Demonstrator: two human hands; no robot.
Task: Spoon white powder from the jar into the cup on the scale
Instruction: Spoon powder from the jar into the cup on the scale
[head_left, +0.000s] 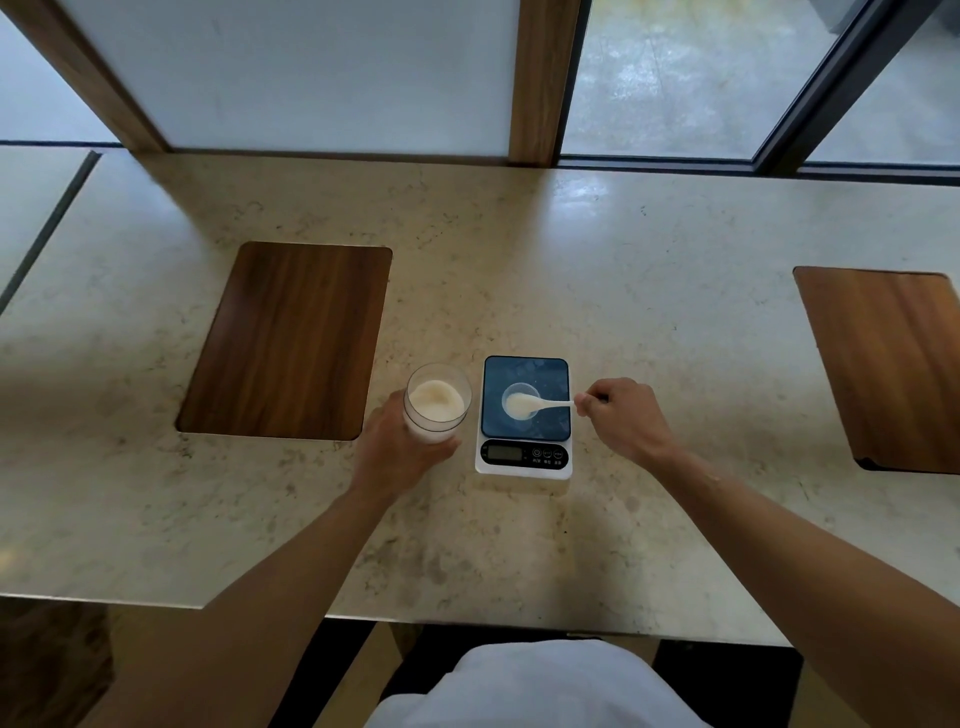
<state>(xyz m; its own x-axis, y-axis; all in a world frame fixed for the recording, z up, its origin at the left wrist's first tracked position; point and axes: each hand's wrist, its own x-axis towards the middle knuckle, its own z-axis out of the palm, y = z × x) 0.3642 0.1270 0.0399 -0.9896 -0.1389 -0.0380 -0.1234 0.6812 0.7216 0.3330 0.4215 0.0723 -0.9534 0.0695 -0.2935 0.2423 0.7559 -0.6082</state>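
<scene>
Your right hand (623, 415) pinches the spoon (537, 404), loaded, over the cup (519, 400); left hand (397, 449) wraps the jar (436, 402). Next: tip it gently.

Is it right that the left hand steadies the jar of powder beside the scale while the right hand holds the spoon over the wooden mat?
Not quite. In the head view the right hand holds the spoon over the cup on the scale, not over a wooden mat. The rest stands: the left hand steadies the jar beside the scale.

scale (523, 415) display: unreadable | right board (893, 364): cut by edge | jar (437, 402) base: behind left hand (395, 452)
</scene>
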